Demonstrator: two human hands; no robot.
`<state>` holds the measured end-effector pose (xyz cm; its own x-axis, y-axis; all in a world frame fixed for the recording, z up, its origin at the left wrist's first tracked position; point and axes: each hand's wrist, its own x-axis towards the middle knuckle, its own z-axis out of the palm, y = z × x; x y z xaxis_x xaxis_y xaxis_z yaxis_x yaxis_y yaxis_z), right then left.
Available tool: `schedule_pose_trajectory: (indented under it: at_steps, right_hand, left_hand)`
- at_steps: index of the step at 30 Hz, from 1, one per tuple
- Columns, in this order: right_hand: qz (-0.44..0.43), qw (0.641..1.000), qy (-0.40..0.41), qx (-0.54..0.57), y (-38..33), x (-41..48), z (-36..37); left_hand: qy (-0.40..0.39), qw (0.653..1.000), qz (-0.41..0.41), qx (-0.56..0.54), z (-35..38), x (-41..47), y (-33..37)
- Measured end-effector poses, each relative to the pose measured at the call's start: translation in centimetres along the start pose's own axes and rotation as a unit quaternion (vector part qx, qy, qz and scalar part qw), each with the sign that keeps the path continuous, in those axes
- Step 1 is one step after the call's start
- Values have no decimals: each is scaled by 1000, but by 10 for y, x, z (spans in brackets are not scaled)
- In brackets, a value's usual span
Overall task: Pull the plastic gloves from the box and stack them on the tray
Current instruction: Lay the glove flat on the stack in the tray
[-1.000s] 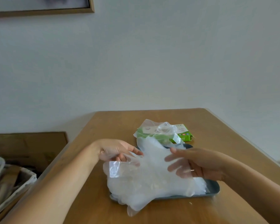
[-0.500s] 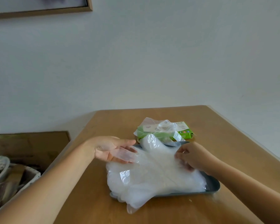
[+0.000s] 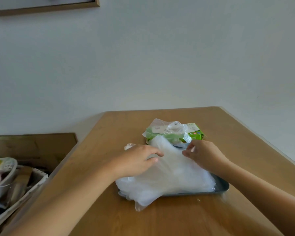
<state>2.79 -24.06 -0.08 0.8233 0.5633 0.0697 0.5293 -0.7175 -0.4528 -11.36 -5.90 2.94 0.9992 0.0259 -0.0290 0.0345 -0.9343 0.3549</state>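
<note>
**A:** Gloves (image 3: 169, 176), where do they lie?

**B:** Heaped on the dark tray (image 3: 223, 186), spilling over its near-left rim onto the table (image 3: 160, 218).

**A:** And the hands?

**B:** The left hand (image 3: 134, 160) rests palm down on the heap, fingers relaxed. The right hand (image 3: 204, 154) pinches the top film at the far edge.

**A:** Anything in the way?

**B:** The green box (image 3: 195, 135) sits just beyond the tray, with loose clear plastic draped over most of its top. A cluttered basket (image 3: 39, 179) stands left of the table.
</note>
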Motion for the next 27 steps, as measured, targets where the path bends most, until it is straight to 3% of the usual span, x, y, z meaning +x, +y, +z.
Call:
schedule_pose_trajectory:
  at_steps: [3, 6, 8, 15, 17, 20, 22, 24, 27]
  right_hand:
    - [-146, 986, 68, -47, -4, -18, -3]
    - [-329, 944, -6, -3, -23, -39, -3]
    - [-378, 924, -52, -17, -33, -45, 6]
    - [-382, 921, -78, 4, -41, -46, 35]
    - [-357, 927, -89, 67, -40, -48, 36]
    - [-253, 925, -178, 219, -38, -49, 24]
    - [-223, 926, -166, 257, -33, -43, 18]
    - [-246, 945, -140, 163, -23, -35, 16]
    - [-259, 937, -217, -85, -3, -31, 18]
  left_hand:
    - [-36, 999, -28, -23, 10, 5, -18]
    - [-60, 995, -22, -77, 14, 6, -27]
    - [-68, 993, -12, -100, 14, 6, -28]
    - [-73, 992, -2, -100, 24, 5, -36]
    - [-74, 994, 6, -79, 28, 3, -40]
    - [-82, 995, 22, -60, 32, 0, -39]
    - [-82, 995, 24, -43, 31, -2, -32]
    - [-89, 996, 25, 1, 31, -3, -27]
    - [-157, 984, -8, 88, 28, -4, -24]
